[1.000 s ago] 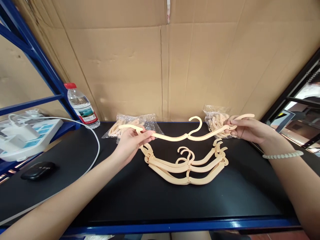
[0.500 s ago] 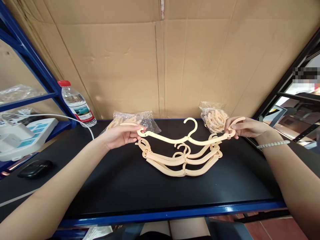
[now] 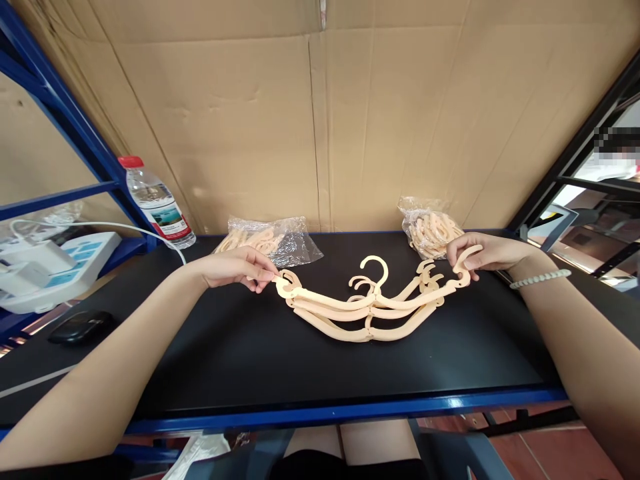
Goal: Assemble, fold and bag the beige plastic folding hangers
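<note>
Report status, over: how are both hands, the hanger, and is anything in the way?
Left hand pinching one end of the top hanger, right hand holding the other. It overlaps other hangers in view; contact unclear. Nothing seen blocking hands.

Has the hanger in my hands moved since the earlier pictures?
Yes. Against the right plastic bag, the held hanger has moved lower in the view, closer to the other hangers.

Cream hanger (image 3: 395, 305): arms spread, hook (image 3: 386, 270) at 12 o'clock. Matching hangers (image 3: 395, 335) lie overlapped, showing at 6 o'clock.
</note>
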{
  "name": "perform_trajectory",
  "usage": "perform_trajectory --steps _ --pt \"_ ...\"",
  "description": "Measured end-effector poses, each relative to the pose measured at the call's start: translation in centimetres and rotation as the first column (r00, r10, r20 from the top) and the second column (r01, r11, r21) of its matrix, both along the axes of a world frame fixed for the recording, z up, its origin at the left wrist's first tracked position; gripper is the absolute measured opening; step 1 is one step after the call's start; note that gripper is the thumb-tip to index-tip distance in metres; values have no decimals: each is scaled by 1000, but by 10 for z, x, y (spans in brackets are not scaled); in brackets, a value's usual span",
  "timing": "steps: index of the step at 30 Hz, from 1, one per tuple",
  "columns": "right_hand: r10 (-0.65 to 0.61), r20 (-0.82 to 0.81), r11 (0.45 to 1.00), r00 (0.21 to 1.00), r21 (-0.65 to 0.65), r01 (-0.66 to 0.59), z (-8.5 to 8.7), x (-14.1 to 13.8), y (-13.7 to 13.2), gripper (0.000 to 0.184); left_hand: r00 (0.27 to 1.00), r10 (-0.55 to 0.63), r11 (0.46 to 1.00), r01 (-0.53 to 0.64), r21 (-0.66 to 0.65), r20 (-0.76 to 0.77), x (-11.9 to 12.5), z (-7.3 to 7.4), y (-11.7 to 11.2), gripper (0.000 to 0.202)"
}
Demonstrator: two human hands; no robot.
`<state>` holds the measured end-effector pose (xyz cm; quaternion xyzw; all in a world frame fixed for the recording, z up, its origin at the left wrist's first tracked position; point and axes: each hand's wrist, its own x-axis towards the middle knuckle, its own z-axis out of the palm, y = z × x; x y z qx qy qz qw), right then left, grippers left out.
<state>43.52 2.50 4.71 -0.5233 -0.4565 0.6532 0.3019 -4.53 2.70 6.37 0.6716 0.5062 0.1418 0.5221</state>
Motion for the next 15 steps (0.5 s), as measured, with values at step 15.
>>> perform_trajectory --steps 15 --pt "73 103 997 992 -19 -72 -6 4 10 32 951 -117 988 140 59 -287 -6 1 -2 25"
